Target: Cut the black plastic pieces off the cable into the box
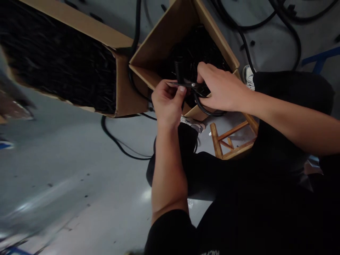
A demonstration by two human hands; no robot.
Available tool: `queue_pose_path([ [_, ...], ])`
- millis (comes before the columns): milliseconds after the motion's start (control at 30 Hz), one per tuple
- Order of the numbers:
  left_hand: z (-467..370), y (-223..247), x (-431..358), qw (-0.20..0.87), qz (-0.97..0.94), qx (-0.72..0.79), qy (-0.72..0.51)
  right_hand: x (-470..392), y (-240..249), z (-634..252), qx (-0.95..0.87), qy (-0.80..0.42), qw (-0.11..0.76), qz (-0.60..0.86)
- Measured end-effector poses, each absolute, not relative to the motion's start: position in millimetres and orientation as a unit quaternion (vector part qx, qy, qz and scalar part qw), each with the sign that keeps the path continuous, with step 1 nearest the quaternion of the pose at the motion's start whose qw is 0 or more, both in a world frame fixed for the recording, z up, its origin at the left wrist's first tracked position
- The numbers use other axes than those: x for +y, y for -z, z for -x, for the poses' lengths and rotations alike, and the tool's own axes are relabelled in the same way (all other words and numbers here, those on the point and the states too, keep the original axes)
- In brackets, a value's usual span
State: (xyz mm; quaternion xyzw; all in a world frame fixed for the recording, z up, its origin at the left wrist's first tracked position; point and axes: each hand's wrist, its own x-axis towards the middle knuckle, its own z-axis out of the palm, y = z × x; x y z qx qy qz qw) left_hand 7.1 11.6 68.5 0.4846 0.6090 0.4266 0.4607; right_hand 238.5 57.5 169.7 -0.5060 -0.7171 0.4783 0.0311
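On the left, has a long open carton (132, 85) filled with small black pieces (63, 53), reaching toward the far side. Just right of that, runs into a thick black hose (138, 21), coming down from the far edge between two cartons, and a thinner black cable (117, 143) curving over the grey floor (79, 148) nearer by. In the middle, holds a dark ribbed piece (180, 69) upright in the left hand (168, 104), pinched narrow between thumb and fingers, above the near left edge of a second open carton (170, 32) with more black pieces inside. Just to the right, grips black-handled scissors (193, 85) in the right hand (225, 88), curled around the handles, with the blades pointing left across the ribbed piece's lower end; cannot tell how wide apart. Near right of the second carton, has a wooden stool frame (233, 154); at far right, a blue metal bar (322, 55).
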Motion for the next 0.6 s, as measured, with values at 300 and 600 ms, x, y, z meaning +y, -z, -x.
queue_pose_path([
  [300,10,-32,28,0.341,-0.492,0.722,-0.347,57,-114,-210,-0.713,-0.474,0.084,0.509],
  [600,6,-22,29,0.343,-0.501,0.724,-0.326,64,-109,-196,-0.668,-0.503,0.049,0.547],
])
